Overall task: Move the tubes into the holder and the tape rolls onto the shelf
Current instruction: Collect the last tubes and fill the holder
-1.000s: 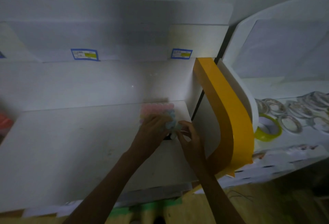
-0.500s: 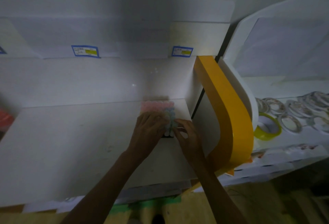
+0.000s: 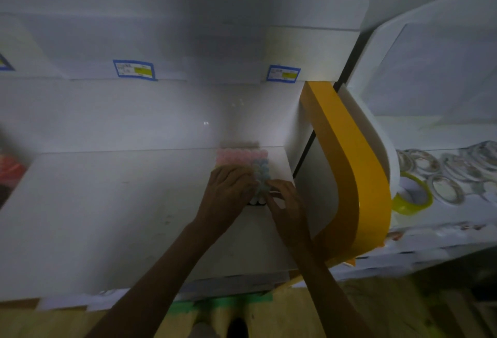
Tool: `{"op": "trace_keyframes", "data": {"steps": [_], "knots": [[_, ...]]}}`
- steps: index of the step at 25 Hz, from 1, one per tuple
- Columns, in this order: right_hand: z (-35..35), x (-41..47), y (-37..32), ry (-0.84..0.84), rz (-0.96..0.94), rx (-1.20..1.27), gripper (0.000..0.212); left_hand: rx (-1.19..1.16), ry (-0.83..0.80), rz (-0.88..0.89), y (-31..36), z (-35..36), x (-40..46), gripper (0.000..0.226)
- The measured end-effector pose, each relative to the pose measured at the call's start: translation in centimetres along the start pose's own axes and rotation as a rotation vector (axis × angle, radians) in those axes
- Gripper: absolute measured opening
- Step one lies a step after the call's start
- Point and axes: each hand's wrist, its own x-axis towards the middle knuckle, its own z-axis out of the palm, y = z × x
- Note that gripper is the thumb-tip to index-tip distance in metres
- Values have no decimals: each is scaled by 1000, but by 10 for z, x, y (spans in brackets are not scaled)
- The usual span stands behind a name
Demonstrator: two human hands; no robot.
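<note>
The tubes, pink ones at the back and pale blue ones on the right, stand packed together in the holder, whose dark front edge shows between the two hands. The holder sits at the back right corner of the white shelf, close to the side wall. The left hand lies over the front left part of the tubes with its fingers bent down onto their caps; whether it grips one cannot be told. The right hand is at the right front corner, its fingers curled and pinching something thin and pale that is too blurred to name. Compared with a second ago, both hands have moved a little further back along the shelf and closer together, and the left hand now covers more of the block. On the neighbouring shelf, beyond the yellow curved panel, lie the tape rolls, with a yellow tape roll nearest the panel. These have not moved.
</note>
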Motion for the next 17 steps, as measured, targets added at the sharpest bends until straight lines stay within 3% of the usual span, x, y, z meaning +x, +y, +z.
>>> {"op": "trace_keyframes", "data": {"steps": [5,12,17], "knots": [[-2,1,2,4,-129,-57,22,-4,-19,3,-4,1,-4,25],[-6,4,-2,-51,-113,-92,17,20,-37,14,-17,6,-12,31],[-14,13,-13,-157,149,-65,24,-42,-37,6,-17,18,-12,34]]}}
